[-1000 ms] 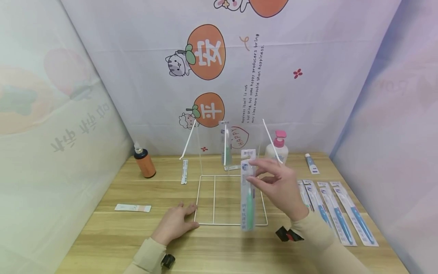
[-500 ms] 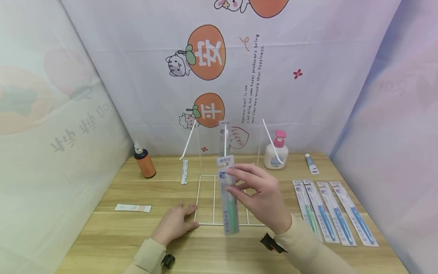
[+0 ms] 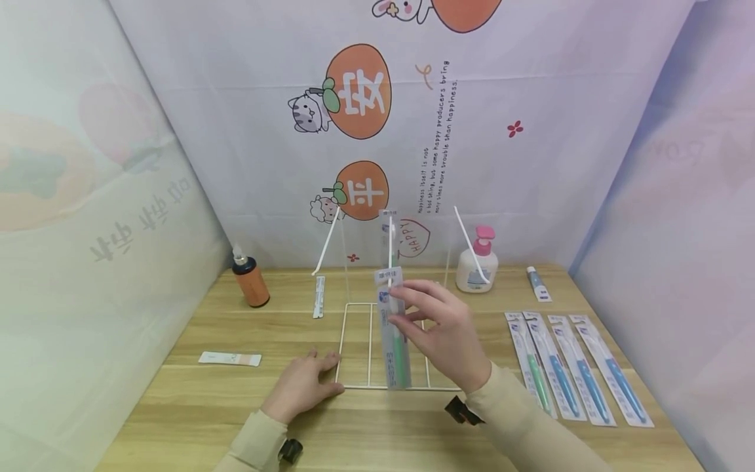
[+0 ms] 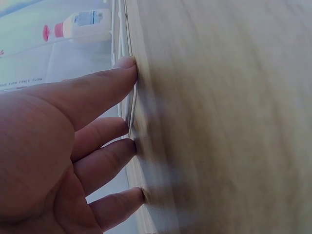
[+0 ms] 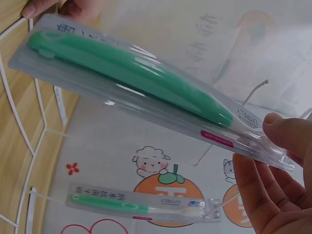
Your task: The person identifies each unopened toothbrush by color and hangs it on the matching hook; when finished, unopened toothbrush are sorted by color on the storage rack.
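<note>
The right hand (image 3: 444,334) pinches a green toothbrush in a clear blister pack (image 3: 394,328) near its upper end — grip clenched on the pack, which stands nearly upright over the white wire rack base (image 3: 354,347) on the wooden bench (image 3: 236,406). A second packaged green toothbrush (image 3: 389,239) hangs behind it on the rack. The left hand (image 3: 302,387) lies flat on the bench, fingers straight and relaxed, fingertips (image 4: 127,62) touching the rack's front wire — holding nothing. Four packaged toothbrushes (image 3: 575,367) lie to the right.
</note>
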Demonstrator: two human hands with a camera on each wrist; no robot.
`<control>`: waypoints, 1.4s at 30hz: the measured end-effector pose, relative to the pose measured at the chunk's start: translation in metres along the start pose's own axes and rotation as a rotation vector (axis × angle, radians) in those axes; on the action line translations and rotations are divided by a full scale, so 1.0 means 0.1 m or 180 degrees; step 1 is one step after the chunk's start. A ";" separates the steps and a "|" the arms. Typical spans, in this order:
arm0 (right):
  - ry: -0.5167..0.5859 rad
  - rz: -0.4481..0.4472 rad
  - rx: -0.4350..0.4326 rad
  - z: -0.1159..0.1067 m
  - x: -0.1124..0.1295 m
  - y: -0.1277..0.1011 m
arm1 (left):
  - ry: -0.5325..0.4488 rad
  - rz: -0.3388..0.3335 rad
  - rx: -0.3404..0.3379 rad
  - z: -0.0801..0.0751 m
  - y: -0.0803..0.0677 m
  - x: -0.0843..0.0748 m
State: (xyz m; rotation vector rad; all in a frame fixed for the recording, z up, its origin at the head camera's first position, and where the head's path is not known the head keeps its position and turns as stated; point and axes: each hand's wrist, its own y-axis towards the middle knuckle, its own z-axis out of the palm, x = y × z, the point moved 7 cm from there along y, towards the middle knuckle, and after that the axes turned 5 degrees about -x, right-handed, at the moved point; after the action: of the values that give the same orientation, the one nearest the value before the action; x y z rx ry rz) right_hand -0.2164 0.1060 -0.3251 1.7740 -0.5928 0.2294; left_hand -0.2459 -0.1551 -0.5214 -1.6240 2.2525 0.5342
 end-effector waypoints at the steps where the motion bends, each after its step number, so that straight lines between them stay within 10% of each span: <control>1: -0.0009 0.0019 -0.0009 0.01 -0.03 0.00 | 0.0000 0.0007 0.0001 0.01 0.00 0.00; 21: -0.0594 0.0342 -0.0199 0.21 -0.80 0.41 | -0.0029 -0.0019 0.0025 0.03 0.02 0.00; 42: -0.0750 0.0467 -0.0268 0.30 -0.99 0.54 | 0.0011 0.0016 -0.0051 0.02 0.02 0.03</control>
State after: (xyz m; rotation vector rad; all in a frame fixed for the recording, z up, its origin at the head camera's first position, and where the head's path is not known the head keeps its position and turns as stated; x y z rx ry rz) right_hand -0.3319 0.0946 -0.3328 1.6896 -0.8910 0.0944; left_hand -0.2483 -0.1564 -0.5239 -1.6284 2.2611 0.5525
